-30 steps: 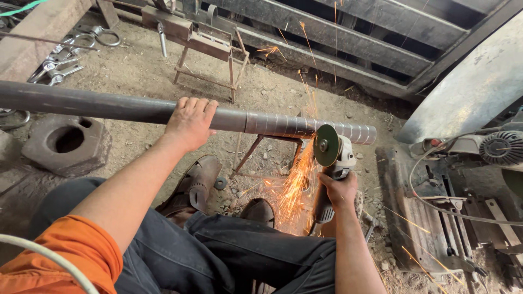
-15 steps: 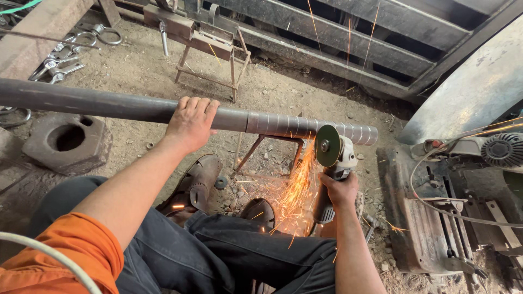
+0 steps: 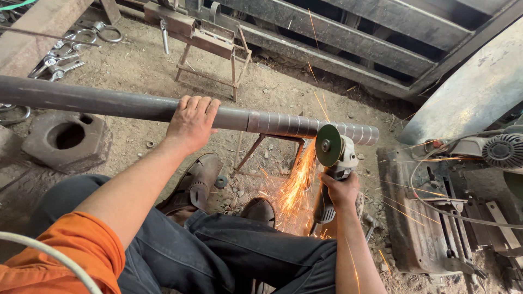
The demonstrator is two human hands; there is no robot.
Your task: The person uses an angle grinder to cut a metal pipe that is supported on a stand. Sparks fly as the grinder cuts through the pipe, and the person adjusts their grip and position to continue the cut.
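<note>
We see the left hand [image 3: 192,121] laid over the top of a long steel pipe [image 3: 109,103], fingers curled round its far side and pressing it down; the pipe runs level across the view from the left edge to its open end at the right, and its right stretch is scored with bright ring-like bands; it rests on a small metal stand [image 3: 267,147] whose legs show beneath it on the dirt floor [image 3: 136,60]. The right hand [image 3: 340,191] is closed round the body of an angle grinder [image 3: 333,163], held upright so that its green disc [image 3: 328,145] meets the near side of the pipe close to the banded end; orange sparks [image 3: 297,185] pour down from the contact point toward the floor, and a few streak upward past the metal gate [image 3: 354,38] behind. Below the pipe we see two dark sandalled feet [image 3: 199,182] and dark trousers; an orange sleeve [image 3: 60,256] covers the left shoulder. A heavy round iron block [image 3: 68,139] with a hole lies on the floor at the left; loose rings and clamps [image 3: 71,51] lie near a beam above it; a second rusty stand [image 3: 210,46] stands beyond the pipe; a machine with a motor [image 3: 504,151] sits at the right.
</note>
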